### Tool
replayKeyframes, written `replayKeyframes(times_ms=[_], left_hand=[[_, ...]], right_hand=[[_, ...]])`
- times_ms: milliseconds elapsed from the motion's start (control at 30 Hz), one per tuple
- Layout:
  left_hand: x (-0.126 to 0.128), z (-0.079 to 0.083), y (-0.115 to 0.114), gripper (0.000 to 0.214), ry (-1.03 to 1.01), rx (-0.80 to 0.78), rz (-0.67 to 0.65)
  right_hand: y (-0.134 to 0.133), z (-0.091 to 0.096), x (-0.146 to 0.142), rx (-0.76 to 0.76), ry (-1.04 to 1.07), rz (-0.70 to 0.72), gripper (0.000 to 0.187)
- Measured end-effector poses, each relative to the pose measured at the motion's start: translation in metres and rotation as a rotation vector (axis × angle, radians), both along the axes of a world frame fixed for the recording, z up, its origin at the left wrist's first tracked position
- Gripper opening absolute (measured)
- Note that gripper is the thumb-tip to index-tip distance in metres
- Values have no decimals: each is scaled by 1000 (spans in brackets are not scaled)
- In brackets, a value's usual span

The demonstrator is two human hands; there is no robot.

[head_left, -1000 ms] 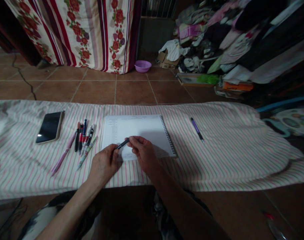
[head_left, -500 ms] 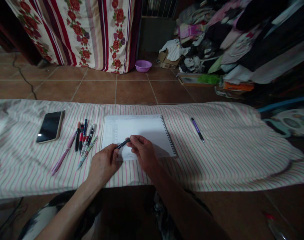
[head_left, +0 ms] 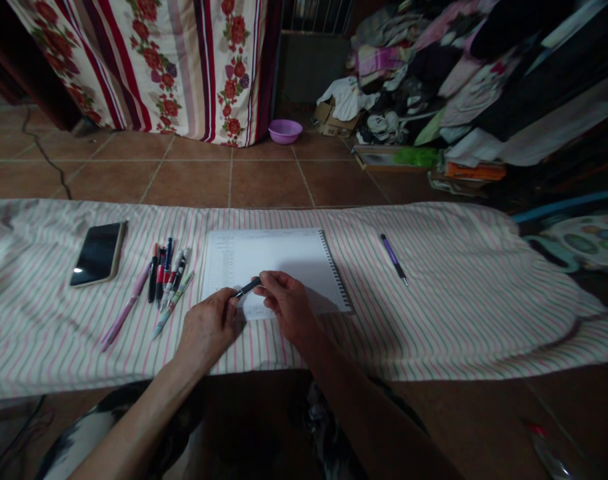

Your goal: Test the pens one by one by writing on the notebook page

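A dark pen [head_left: 248, 287] is held between both hands, slanting up to the right above the page. Its lower left end is pinched by my left hand [head_left: 211, 320], fingers closed. The fingertips of my right hand [head_left: 287, 300] close on the upper right end. Under them lies a spiral notebook [head_left: 284, 250], open at a white page with printed lines at its left side and the coil on the right. My hands hide part of the page's lower edge.
Left of the notebook lie several pens [head_left: 167, 273] in a bunch, a pink pen [head_left: 127, 310] and a phone [head_left: 98, 253]. A purple pen [head_left: 394, 259] rests on the right of the striped cloth [head_left: 459, 300]. A purple basin [head_left: 285, 131] stands on the tiled floor beyond.
Both hands keep their hold on the pen, almost unmoved. The whole view has shifted very slightly.
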State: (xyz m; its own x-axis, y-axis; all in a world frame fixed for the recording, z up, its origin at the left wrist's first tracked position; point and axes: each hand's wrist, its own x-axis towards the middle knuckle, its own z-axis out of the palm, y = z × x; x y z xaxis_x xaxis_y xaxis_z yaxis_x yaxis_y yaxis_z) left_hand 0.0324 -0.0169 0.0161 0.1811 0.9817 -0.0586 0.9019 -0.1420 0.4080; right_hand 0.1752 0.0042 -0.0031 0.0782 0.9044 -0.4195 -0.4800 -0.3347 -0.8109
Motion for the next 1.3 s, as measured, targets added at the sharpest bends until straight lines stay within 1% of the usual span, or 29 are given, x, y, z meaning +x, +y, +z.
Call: replayKeyframes(times_ms=[100,200,300,400,500,600,667,833,1067,1200,1300], left_hand=[[1,-1,0,34,1,-3,-17],[2,0,-1,33,-1,-37,-26],[2,1,0,33,5,-53,-25],[3,0,-1,33,13,-42,-35],[3,-2,-1,32,24,-36,-48],[3,-3,-2,32,32,-46,-59],[3,-4,-2,32,27,-43,-65],[4,-4,1,31,35,-14,-81],[4,-3,3,33,64,-23,-99],[6,-3,2,32,80,-1,-104],[9,0,2,30,88,-12,-102]], right_hand=[[0,-2,3,-2,-86,-19,20],[-1,0,6,-23,-123,4,17],[-4,3,8,-47,-43,34,21],[-7,2,10,-69,19,21,27],[-8,0,12,-35,-59,31,28],[-9,-2,15,24,-166,49,24],[-9,-3,17,46,-197,54,21],[-5,-5,21,67,-168,87,18],[-4,-2,25,48,-136,107,20],[-4,-5,24,32,-146,83,24],[-3,-6,25,44,-186,57,22]])
